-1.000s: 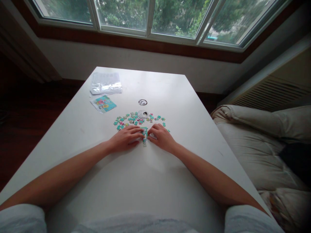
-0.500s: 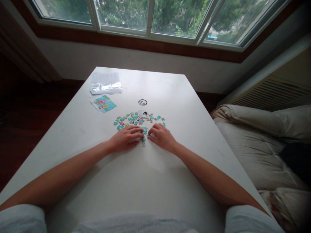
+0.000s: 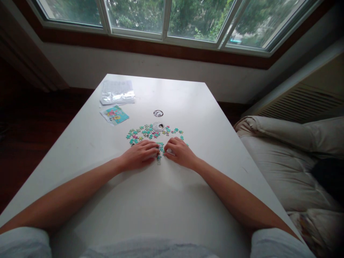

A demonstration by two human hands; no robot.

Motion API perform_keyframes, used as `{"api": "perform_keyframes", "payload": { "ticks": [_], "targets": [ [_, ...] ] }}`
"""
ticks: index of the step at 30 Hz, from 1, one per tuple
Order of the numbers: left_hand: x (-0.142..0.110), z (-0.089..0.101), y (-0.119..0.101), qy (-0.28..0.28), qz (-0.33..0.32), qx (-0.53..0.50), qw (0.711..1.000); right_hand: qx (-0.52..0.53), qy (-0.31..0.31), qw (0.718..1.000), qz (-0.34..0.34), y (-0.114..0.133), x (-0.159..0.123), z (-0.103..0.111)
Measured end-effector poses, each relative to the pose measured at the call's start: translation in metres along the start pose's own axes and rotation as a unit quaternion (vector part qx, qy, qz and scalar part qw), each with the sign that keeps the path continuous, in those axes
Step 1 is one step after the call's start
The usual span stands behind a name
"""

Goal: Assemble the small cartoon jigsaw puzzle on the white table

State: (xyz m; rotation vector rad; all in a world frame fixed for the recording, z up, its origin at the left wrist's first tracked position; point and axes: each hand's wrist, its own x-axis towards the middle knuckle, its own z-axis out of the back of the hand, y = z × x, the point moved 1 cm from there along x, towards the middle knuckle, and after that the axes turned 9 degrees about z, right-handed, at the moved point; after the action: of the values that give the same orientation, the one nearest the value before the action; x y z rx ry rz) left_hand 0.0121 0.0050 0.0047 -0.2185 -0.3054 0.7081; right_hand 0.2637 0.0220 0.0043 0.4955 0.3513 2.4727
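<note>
Head view: two bare forearms point(image 3: 83, 188) reached over a white table point(image 3: 166, 204) from its near side, with pale sleeves point(image 3: 24, 240) above the elbows.
Left hand point(image 3: 141, 154): rested palm down with its fingers pointing right; the fingertips met the left side of a small puzzle patch point(image 3: 161, 146). Whether they pinched it or only pressed against it, I could not tell.
Right hand point(image 3: 179, 152): had its thumb and fingers curled in toward the patch from the other side; whether a piece sat between the fingertips could not be made out.
Puzzle patch: lay on the table between the hands, mostly teal and partly covered by fingers; its joins were too small to see.
Narrow strip point(image 3: 158, 159): ran from the patch toward the person, just beside the left fingertips.
Loose pieces point(image 3: 146, 134): lay scattered in an arc beyond the hands, largely teal, with pink and yellow among them.
Silver disc point(image 3: 155, 127): sat at the far side of the loose pieces, with a dark opening in it.
Round hole point(image 3: 158, 113): showed in the tabletop beyond the disc.
Picture card point(image 3: 116, 114): lay askew to the left, teal with pink and yellow figures.
Plastic packet point(image 3: 117, 94): lay flat near the far left corner, clear and shiny.
Padded seat point(image 3: 271, 161): stood to the right of the table.
</note>
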Motion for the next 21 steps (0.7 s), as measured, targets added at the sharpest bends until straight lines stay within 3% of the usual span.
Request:
{"api": "perform_keyframes", "payload": {
  "ticks": [4, 9, 12, 15, 21],
  "targets": [
    [-0.001, 0.004, 0.009, -0.032, 0.028, 0.009, 0.999, -0.007, -0.011, 1.000, 0.002, -0.001, 0.000, 0.002],
    [-0.005, 0.022, 0.038, -0.109, 0.159, 0.061, 0.979, -0.014, -0.050, 0.999, -0.008, -0.007, -0.001, 0.005],
    [-0.009, 0.038, 0.057, -0.102, 0.215, 0.097, 0.967, -0.018, -0.069, 0.997, -0.017, -0.011, -0.002, 0.005],
    [-0.013, 0.050, 0.070, -0.063, 0.217, 0.107, 0.968, -0.020, -0.081, 0.996, -0.031, -0.014, -0.002, 0.006],
    [-0.019, 0.063, 0.074, 0.003, 0.228, 0.114, 0.967, -0.027, -0.114, 0.991, -0.064, -0.022, -0.003, 0.010]
  ]
}}
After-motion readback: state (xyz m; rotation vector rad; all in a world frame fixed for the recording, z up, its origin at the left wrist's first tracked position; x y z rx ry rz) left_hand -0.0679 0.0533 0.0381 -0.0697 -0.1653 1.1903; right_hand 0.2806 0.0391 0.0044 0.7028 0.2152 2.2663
